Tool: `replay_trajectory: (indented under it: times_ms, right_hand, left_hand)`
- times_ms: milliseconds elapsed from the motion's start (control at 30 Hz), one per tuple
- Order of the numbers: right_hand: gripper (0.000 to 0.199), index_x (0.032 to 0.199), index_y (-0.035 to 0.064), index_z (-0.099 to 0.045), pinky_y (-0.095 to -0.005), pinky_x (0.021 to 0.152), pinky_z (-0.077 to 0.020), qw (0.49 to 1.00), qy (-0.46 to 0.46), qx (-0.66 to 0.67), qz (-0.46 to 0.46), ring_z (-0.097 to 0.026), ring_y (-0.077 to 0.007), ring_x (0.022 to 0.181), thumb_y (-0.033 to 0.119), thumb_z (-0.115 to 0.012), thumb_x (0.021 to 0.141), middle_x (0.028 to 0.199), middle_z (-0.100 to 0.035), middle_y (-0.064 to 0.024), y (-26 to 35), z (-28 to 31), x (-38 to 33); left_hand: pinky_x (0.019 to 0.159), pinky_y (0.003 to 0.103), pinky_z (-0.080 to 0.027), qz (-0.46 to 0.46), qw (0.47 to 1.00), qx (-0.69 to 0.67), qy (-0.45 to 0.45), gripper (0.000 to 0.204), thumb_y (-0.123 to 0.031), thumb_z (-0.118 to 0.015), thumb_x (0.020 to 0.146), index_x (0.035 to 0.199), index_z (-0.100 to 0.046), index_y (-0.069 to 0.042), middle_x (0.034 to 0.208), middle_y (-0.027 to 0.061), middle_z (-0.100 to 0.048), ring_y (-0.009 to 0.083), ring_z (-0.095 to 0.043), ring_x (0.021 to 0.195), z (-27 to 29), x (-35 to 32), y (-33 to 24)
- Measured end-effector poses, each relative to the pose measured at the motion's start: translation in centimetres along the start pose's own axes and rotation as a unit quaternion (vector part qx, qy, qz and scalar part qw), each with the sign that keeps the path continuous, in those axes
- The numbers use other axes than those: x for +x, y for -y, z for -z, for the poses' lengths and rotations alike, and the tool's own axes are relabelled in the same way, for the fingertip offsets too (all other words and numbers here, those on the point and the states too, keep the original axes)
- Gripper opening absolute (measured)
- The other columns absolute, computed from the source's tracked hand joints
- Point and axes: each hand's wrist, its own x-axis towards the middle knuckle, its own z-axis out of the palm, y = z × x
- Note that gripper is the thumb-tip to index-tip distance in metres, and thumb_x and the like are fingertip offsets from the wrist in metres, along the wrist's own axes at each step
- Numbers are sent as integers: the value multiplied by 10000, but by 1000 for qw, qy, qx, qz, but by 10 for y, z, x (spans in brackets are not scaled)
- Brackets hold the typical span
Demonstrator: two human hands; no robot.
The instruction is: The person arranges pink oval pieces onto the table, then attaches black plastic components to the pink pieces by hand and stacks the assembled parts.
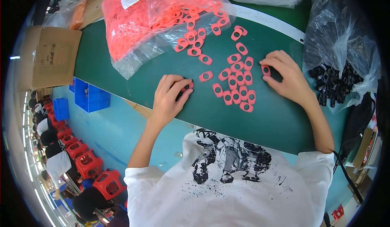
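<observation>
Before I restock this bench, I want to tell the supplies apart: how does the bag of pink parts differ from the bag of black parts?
The bag of pink parts lies at the far left of the table, bulging full; the bag of black parts sits at the right, with parts only at its bottom. The pink bag has spilled pink rings onto the green table; the black bag's parts stay inside. Both are clear plastic.

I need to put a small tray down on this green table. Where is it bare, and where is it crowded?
Bare: the green table along its near edge, and left of the left hand. Crowded: coral rings between the hands, right hand, orange bag, black-parts bag.
</observation>
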Motion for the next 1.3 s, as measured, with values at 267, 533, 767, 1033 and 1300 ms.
replay_trajectory:
  times_ms: [267, 533, 767, 1033, 1300]
  right_hand:
    - [263, 969, 13, -627, -315, 641, -466, 991, 56, 103, -62, -584, -207, 737, 79, -755, 749, 818, -599, -77, -6, 7, 10]
    - [211, 883, 16, -611, -338, 644, -466, 997, -58, -5, -53, -589, -219, 720, 144, -741, 778, 782, -598, -76, -4, -30, 74]
    - [149, 938, 6, -642, -390, 734, -497, 996, -86, -28, -7, -617, -270, 810, 73, -654, 806, 821, -618, -95, -6, -31, 71]
    - [132, 929, -3, -667, -347, 717, -502, 999, -36, 14, 30, -624, -255, 800, 2, -661, 798, 843, -629, -85, -19, -13, 68]
    - [162, 970, 30, -665, -341, 767, -483, 994, -78, -14, 76, -594, -234, 881, 17, -681, 810, 924, -588, -71, -22, -10, 88]
  left_hand:
    - [661, 354, -458, -33, 998, -49, 24, 290, -63, -791, 705, 965, -665, -41, 897, 87, -598, 263, -572, 765, -13, 3, -25]
    - [758, 389, -467, -6, 996, -42, -78, 243, 50, -636, 779, 1015, -652, -6, 1012, 120, -616, 291, -579, 876, -26, 33, -14]
    - [834, 379, -436, -79, 994, 65, -44, 310, 45, -621, 712, 1012, -669, -18, 1048, 83, -619, 278, -556, 974, -31, 48, -7]
    - [826, 391, -450, -96, 995, -14, -18, 261, 62, -617, 670, 916, -659, -14, 1016, 92, -613, 297, -572, 938, -29, 44, -2]
    - [802, 398, -461, -2, 992, 37, -120, 261, 68, -648, 730, 977, -657, -18, 1027, 109, -599, 302, -560, 924, -26, 54, 10]
